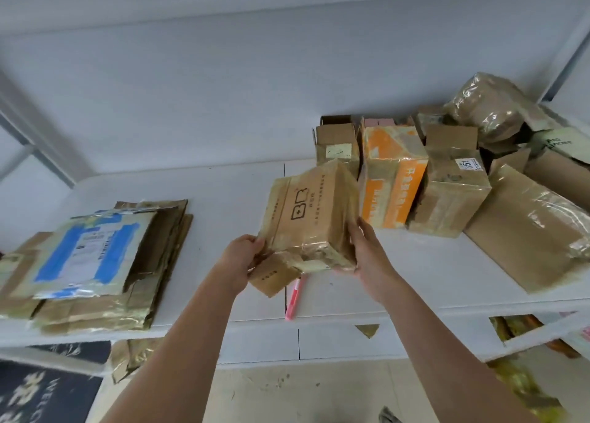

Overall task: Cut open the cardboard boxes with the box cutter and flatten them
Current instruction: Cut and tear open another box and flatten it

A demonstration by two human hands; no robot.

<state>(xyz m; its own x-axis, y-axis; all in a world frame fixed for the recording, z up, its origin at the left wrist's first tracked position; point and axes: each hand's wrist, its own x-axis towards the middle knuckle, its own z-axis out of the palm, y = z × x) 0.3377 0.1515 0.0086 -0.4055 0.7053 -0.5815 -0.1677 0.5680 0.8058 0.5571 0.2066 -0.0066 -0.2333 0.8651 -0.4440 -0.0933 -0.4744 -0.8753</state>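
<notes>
– Hands?
– Left hand [244, 256] and right hand [367, 256] both grip a taped brown box [311, 218], tilted, lifted off the white bench [223, 199].
– Cutter?
– Pink box cutter [294, 298] lies on bench under the box. Flattened stack [95, 263] left, uncut boxes [447, 189] right.

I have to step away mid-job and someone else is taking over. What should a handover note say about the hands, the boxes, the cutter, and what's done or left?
Left hand and right hand both grip the printed box, lifted above the table.
Pink box cutter lies on the table beneath it.
Done: flattened stack at left.
Left: this box, plus the uncut pile at right.
</notes>
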